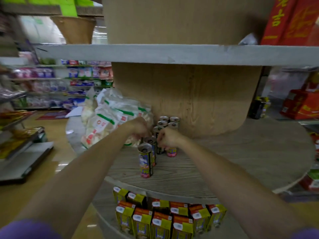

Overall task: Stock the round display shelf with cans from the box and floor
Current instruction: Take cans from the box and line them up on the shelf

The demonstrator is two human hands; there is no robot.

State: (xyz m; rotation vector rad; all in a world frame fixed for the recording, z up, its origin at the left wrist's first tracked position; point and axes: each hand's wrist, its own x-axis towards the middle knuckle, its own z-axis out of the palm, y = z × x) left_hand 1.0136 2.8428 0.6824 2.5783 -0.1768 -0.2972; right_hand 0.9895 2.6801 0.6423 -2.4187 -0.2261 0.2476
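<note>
1. Your left hand (pixel 139 127) and right hand (pixel 168 137) both reach deep onto the middle tier of the round display shelf (pixel 224 163). Each is curled over the top of the can cluster; the right hand looks to be gripping a pink-based can (pixel 171 151) from above. The left hand's fingers come down at the rim of a second can (pixel 150 140), though blur keeps me from saying whether they pinch it or only touch it.

2. The cans stand in a tight row running from the brown core (pixel 189 100) toward you, with the front can (pixel 145 160) nearest the edge.

3. Risk: these cans are tall and narrow and packed touching. If your wrist or forearm brushes the front can as you pull back, it could tip and roll off the rim onto the yellow cartons (pixel 160 221) below.

4. Risk: the heap of white snack bags (pixel 107 121) lies just beside the row on your left. Nudging it may slide bags into the cans and topple several.

5. Risk: setting a can down tilted against a neighbour could start a domino fall.

6. Writing: the red boxes (pixel 290 19) on the upper tier carry large yellow Chinese characters; one reads "吉". The can labels and bag print are too blurred to read.
</note>
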